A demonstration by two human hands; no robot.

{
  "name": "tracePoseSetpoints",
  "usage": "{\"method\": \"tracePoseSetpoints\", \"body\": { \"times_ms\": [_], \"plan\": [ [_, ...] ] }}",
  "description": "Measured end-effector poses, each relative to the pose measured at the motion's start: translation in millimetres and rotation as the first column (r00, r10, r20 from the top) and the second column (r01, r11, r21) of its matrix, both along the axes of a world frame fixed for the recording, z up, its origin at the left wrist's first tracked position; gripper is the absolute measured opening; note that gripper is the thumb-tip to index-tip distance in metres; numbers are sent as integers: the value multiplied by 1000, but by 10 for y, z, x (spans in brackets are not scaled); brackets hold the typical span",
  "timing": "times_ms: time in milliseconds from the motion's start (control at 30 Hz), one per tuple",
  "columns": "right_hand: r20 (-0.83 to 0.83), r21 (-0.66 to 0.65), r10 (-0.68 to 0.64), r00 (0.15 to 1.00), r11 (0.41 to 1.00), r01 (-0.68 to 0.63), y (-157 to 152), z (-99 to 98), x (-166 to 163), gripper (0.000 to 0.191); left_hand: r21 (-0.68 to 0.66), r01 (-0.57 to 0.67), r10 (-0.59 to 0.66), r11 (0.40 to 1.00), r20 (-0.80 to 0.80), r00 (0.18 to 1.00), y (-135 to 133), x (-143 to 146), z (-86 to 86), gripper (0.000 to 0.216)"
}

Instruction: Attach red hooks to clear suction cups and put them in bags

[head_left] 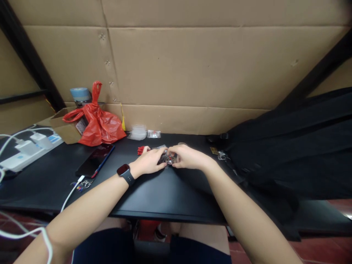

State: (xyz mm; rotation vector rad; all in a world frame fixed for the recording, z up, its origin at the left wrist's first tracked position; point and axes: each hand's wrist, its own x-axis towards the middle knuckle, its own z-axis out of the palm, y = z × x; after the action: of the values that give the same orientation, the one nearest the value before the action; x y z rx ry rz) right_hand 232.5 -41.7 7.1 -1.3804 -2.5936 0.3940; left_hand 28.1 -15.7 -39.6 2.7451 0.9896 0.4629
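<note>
Black worktop (165,194) is backed by a cardboard wall (192,66) along its far edge. Dark beams (24,51) are seen at both sides. Black cloth (297,146) is draped over the right edge. Reddish floor (324,253) below.

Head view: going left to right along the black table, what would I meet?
White power strip → red plastic bag → left hand → small clear item held by both hands → right hand → black fabric.
</note>
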Motion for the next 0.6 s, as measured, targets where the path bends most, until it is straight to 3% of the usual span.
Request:
{"method": "tracePoseSetpoints", "body": {
  "times_ms": [233, 400, 600],
  "plan": [
    [-82, 8, -7, 997, 1000, 8, 33, -23, 42, 15, -82, 2, 1, 997, 34, 999, 36, -5, -28, 66],
    [-64, 118, -29, 998, 992, 37, 69, -54, 50, 15, -137, 4, 2, 991, 45, 999, 69, -20, -20, 70],
    [-7, 140, -37, 999, 989, 38, 58, -34, 53, 14, -158, 57, -51, 986, 44, 998, 85, -68, -4, 75]
  ]
}}
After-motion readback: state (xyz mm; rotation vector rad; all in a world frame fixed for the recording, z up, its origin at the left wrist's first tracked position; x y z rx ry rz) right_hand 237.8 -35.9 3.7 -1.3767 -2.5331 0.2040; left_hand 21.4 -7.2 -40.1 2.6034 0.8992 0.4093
